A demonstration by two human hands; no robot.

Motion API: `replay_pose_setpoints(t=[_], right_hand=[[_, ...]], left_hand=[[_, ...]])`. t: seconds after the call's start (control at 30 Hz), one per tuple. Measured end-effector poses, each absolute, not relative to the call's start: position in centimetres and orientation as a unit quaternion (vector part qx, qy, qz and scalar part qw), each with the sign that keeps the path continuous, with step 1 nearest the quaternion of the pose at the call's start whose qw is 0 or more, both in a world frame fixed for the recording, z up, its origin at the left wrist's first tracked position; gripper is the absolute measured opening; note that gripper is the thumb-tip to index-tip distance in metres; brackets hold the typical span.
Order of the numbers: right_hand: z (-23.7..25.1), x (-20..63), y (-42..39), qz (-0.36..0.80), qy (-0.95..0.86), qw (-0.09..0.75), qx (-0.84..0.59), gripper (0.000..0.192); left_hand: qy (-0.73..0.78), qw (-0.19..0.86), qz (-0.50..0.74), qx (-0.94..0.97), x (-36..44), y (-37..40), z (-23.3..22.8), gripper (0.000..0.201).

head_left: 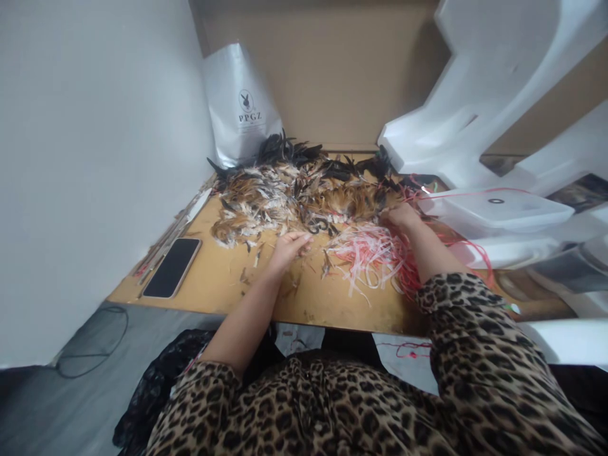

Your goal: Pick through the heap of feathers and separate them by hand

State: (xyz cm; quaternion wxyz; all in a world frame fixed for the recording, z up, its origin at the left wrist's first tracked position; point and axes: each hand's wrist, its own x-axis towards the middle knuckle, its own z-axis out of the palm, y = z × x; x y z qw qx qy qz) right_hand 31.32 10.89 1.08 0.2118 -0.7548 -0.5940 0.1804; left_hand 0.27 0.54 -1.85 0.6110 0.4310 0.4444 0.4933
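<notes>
A wide pile of brown, white and black feathers covers the back of the wooden table. My left hand is at the pile's front edge, thumb and fingers pinched together; whatever is between them is too small to make out. At the pile's right end, my right hand has its fingers curled down among feathers and strands, so its fingertips are partly hidden. Between and below the hands lies a heap of pink and white plastic strips, with my right wrist passing over its right side.
A phone lies at the table's left. Behind the feathers stands a silver bag. White foam pieces and a translucent plastic box lid crowd the right side. A black plastic bag is on the floor.
</notes>
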Motion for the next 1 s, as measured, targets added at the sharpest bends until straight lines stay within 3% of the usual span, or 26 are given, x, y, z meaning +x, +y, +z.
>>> replay_pose_setpoints(t=[0.17, 0.6, 0.83, 1.0], right_hand=[[0.8, 31.4, 11.2, 0.169, -0.564, 0.202, -0.783, 0.011], [2.7, 33.2, 8.1, 0.212, -0.588, 0.392, -0.676, 0.023], [3.8, 31.3, 6.0, 0.213, -0.681, 0.184, -0.676, 0.027], [4.0, 28.8, 8.3, 0.163, -0.703, 0.186, -0.667, 0.018]], left_hand=[[0.444, 0.612, 0.487, 0.437, 0.2, 0.5, -1.8, 0.033], [0.439, 0.612, 0.497, 0.431, 0.2, 0.5, -1.7, 0.032], [0.447, 0.6, 0.501, 0.435, 0.4, 0.5, -2.0, 0.031], [0.458, 0.575, 0.502, 0.456, 0.3, 0.7, -2.3, 0.031]])
